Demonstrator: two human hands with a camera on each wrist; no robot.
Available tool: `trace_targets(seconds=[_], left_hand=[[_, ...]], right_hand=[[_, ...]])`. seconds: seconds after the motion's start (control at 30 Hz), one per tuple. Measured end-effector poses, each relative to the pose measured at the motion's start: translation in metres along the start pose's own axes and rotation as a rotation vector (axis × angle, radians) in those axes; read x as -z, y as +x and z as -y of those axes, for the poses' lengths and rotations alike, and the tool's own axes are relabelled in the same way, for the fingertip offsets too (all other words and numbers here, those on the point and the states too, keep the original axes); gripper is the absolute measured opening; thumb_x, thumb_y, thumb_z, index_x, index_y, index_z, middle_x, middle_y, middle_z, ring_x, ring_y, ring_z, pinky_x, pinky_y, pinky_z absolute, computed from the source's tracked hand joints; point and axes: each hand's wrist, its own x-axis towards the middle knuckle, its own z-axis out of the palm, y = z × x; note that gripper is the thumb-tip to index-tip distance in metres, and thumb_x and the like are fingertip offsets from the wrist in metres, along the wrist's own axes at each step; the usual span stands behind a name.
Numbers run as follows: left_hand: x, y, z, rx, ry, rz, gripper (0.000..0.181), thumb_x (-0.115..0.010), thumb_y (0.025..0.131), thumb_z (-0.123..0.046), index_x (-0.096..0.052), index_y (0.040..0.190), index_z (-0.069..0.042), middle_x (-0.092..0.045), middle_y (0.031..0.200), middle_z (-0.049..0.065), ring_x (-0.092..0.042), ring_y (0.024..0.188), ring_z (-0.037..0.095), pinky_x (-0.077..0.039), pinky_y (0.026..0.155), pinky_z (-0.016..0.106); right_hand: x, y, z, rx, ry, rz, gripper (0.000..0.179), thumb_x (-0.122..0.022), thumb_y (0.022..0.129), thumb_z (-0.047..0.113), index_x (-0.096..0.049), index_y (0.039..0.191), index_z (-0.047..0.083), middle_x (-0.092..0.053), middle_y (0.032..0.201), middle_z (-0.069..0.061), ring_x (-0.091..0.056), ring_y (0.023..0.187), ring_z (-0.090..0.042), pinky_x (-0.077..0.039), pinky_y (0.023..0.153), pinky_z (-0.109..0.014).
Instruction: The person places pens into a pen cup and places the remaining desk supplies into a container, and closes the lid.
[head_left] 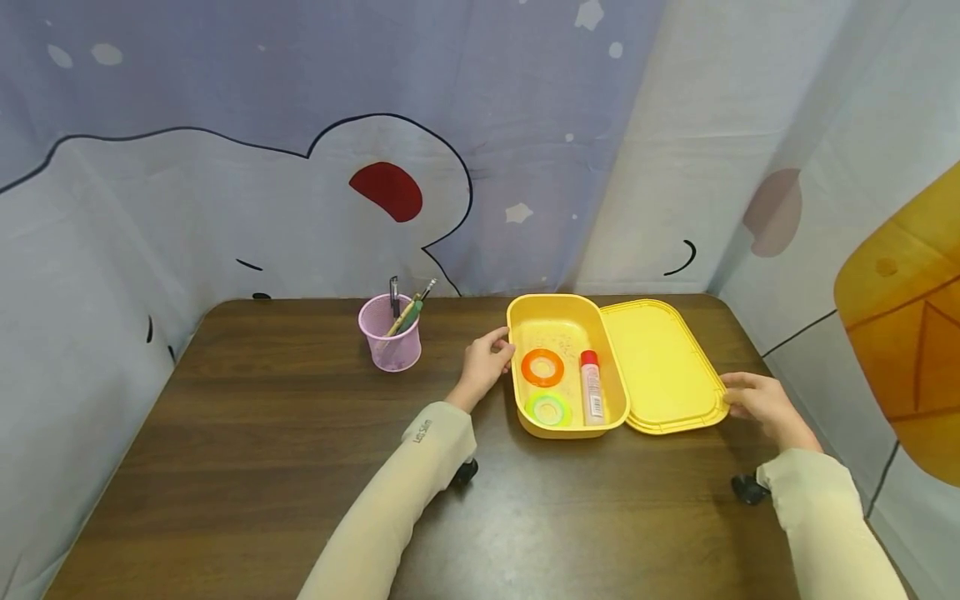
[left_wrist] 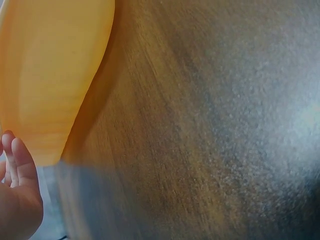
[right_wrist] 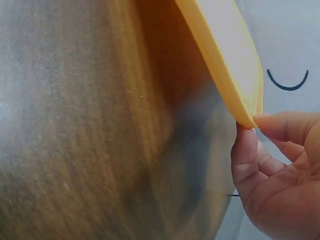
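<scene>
A yellow plastic box (head_left: 567, 327) stands uncovered on the table. Inside lie an orange tape roll (head_left: 542, 380), a yellow-green tape roll (head_left: 567, 414) and a glue stick (head_left: 592, 396) with a red cap. My left hand (head_left: 486, 367) holds the box's left side near its rim; in the left wrist view its fingers (left_wrist: 24, 160) lie at the outer wall. The yellow lid (head_left: 660, 367) lies flat side up against the box's right side. At the lid's right corner, my right hand (head_left: 765, 406) pinches the edge between thumb and fingers, as the right wrist view shows (right_wrist: 280, 170).
A pink mesh pen cup (head_left: 396, 354) with several pens and other tools in it stands left of the box, near the back edge of the brown wooden table (head_left: 262, 442). A printed cloth (head_left: 525, 150) hangs behind the table and at its sides.
</scene>
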Motion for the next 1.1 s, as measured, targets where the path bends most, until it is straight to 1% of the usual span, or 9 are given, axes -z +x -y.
trace_targets(seconds=[0.2, 0.27, 0.33, 0.4, 0.5, 0.57, 0.63, 0.87, 1.1], left_hand=[[-0.002, 0.0, 0.002, 0.018, -0.046, 0.004, 0.039, -0.056, 0.084, -0.008, -0.052, 0.123, -0.004, -0.061, 0.086, 0.013, -0.051, 0.052, 0.008, -0.054, 0.06, 0.032], [-0.003, 0.0, 0.003, 0.022, -0.057, 0.005, 0.04, -0.057, 0.083, -0.008, -0.052, 0.123, -0.003, -0.061, 0.087, 0.014, -0.051, 0.052, 0.007, -0.054, 0.06, 0.034], [-0.003, 0.0, 0.003, 0.023, -0.062, 0.005, 0.04, -0.057, 0.083, -0.008, -0.052, 0.123, -0.003, -0.061, 0.087, 0.014, -0.051, 0.051, 0.007, -0.054, 0.059, 0.032], [-0.003, 0.0, 0.003, 0.025, -0.066, 0.005, 0.04, -0.057, 0.083, -0.008, -0.052, 0.123, -0.003, -0.061, 0.087, 0.013, -0.051, 0.051, 0.007, -0.053, 0.057, 0.028], [-0.003, -0.001, 0.003, 0.03, -0.071, 0.005, 0.04, -0.057, 0.084, -0.008, -0.052, 0.123, -0.004, -0.06, 0.086, 0.013, -0.051, 0.052, 0.007, -0.051, 0.054, 0.023], [-0.002, -0.001, 0.003, 0.031, -0.076, 0.006, 0.039, -0.057, 0.084, -0.008, -0.052, 0.123, -0.003, -0.06, 0.086, 0.013, -0.051, 0.052, 0.007, -0.051, 0.053, 0.022], [-0.002, -0.001, 0.002, 0.033, -0.078, 0.005, 0.04, -0.057, 0.084, -0.008, -0.052, 0.123, -0.003, -0.06, 0.086, 0.013, -0.051, 0.052, 0.007, -0.051, 0.054, 0.023], [-0.002, 0.0, 0.001, 0.04, -0.075, 0.013, 0.041, -0.057, 0.084, -0.009, -0.051, 0.124, -0.003, -0.061, 0.087, 0.013, -0.051, 0.053, 0.007, -0.05, 0.054, 0.02], [0.0, -0.001, -0.001, 0.031, -0.056, 0.014, 0.041, -0.056, 0.084, -0.009, -0.05, 0.124, -0.003, -0.062, 0.088, 0.013, -0.052, 0.055, 0.008, -0.05, 0.054, 0.021]], right_hand=[[0.005, -0.006, 0.006, 0.046, 0.047, 0.007, 0.047, -0.049, 0.083, 0.002, -0.035, 0.123, -0.019, -0.056, 0.074, 0.021, -0.058, 0.066, 0.0, -0.052, 0.064, -0.024], [0.007, -0.008, 0.008, 0.056, 0.049, -0.005, 0.045, -0.05, 0.083, 0.002, -0.037, 0.121, -0.019, -0.057, 0.073, 0.022, -0.058, 0.066, -0.001, -0.052, 0.064, -0.025], [0.009, -0.01, 0.01, 0.071, 0.054, -0.024, 0.042, -0.05, 0.083, 0.003, -0.042, 0.119, -0.016, -0.057, 0.073, 0.023, -0.058, 0.065, -0.002, -0.051, 0.063, -0.026], [0.01, -0.012, 0.013, 0.089, 0.079, -0.045, 0.032, -0.051, 0.083, 0.003, -0.05, 0.113, -0.007, -0.058, 0.072, 0.023, -0.058, 0.063, -0.003, -0.051, 0.061, -0.026], [0.012, -0.015, 0.016, 0.118, 0.141, -0.065, 0.022, -0.051, 0.084, 0.003, -0.058, 0.101, 0.015, -0.059, 0.073, 0.022, -0.058, 0.063, -0.002, -0.05, 0.059, -0.024], [0.014, -0.017, 0.019, 0.125, 0.189, -0.082, 0.027, -0.052, 0.084, 0.002, -0.056, 0.092, 0.027, -0.06, 0.073, 0.022, -0.058, 0.063, -0.001, -0.05, 0.058, -0.021], [0.016, -0.019, 0.021, 0.131, 0.234, -0.101, 0.032, -0.052, 0.084, 0.002, -0.056, 0.087, 0.033, -0.06, 0.073, 0.021, -0.058, 0.063, 0.001, -0.049, 0.057, -0.018], [0.022, -0.025, 0.035, 0.159, 0.398, -0.147, 0.037, -0.052, 0.082, -0.003, -0.06, 0.081, 0.033, -0.063, 0.071, 0.018, -0.058, 0.061, 0.001, -0.047, 0.054, -0.014], [0.023, -0.03, 0.051, 0.218, 0.443, -0.193, 0.041, -0.049, 0.081, -0.008, -0.063, 0.079, 0.03, -0.062, 0.069, 0.016, -0.056, 0.061, 0.003, -0.046, 0.052, -0.012]])
